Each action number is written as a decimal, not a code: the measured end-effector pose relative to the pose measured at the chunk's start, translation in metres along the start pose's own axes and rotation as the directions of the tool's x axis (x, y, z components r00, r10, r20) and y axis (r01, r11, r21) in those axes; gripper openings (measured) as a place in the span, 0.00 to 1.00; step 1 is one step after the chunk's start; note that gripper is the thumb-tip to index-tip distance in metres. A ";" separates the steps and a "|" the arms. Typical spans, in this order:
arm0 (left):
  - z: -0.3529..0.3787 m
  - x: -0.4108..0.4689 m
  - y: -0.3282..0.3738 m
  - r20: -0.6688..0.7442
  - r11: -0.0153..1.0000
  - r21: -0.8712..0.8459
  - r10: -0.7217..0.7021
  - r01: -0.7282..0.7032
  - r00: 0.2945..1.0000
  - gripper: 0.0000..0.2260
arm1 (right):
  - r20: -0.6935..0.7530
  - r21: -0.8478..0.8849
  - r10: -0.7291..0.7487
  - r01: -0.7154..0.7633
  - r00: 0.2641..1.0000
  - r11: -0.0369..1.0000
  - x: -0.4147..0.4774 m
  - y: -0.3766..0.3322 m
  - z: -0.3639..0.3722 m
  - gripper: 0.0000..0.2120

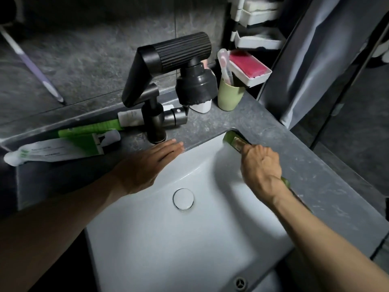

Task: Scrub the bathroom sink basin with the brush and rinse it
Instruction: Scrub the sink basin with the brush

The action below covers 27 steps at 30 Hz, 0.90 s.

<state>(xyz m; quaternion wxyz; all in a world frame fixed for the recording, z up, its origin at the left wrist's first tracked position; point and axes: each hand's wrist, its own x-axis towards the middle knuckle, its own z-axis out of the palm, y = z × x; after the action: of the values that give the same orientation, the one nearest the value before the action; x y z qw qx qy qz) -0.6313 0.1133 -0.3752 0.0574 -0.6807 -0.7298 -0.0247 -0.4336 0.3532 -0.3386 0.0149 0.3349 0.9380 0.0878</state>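
1 brush (234,142) gripped in right hand (261,163), in sink basin (168,239), left hand (147,163) flat on countertop (210,123)

We can read no words or numbers. The white-and-green tube (52,151) carries grey print too blurred for us to make out. The overflow cap (240,283) shows a three-spoked star in a ring.

White basin (147,239), white plug (183,199) to match. There's the brush (233,141), green. Desk (263,123) in mottled grey, faucet (181,49) black with ribbed lines, cup (228,98) pale green, soap (246,64) deep pink, tube (59,149) white and green.
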 end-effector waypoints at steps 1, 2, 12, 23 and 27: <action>0.000 0.000 0.000 0.000 1.000 0.001 -0.002 0.002 1.000 0.39 | 0.020 0.012 -0.016 0.016 1.000 1.000 -0.004 -0.006 0.008 0.23; 0.000 -0.001 0.000 0.003 1.000 0.002 -0.001 0.001 1.000 0.39 | 0.076 0.053 -0.032 0.028 0.997 0.998 -0.010 -0.016 0.018 0.23; 0.003 0.000 -0.002 0.009 1.000 -0.008 0.009 -0.009 1.000 0.38 | 0.084 0.129 0.069 -0.080 0.994 0.988 -0.005 -0.012 0.039 0.21; 0.005 0.001 -0.002 -0.017 1.000 -0.027 0.004 -0.005 1.000 0.40 | 0.174 0.060 -0.091 0.082 0.980 0.995 -0.016 -0.012 0.024 0.21; 0.008 0.001 -0.003 -0.013 0.999 -0.037 0.014 -0.015 1.000 0.39 | 0.203 0.107 -0.106 0.086 0.973 0.991 -0.022 -0.027 0.033 0.22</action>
<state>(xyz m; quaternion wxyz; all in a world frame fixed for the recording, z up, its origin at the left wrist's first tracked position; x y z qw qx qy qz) -0.6345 0.1147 -0.3826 0.0496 -0.6867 -0.7240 -0.0419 -0.4304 0.3236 -0.3770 0.1011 0.2968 0.9496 0.0055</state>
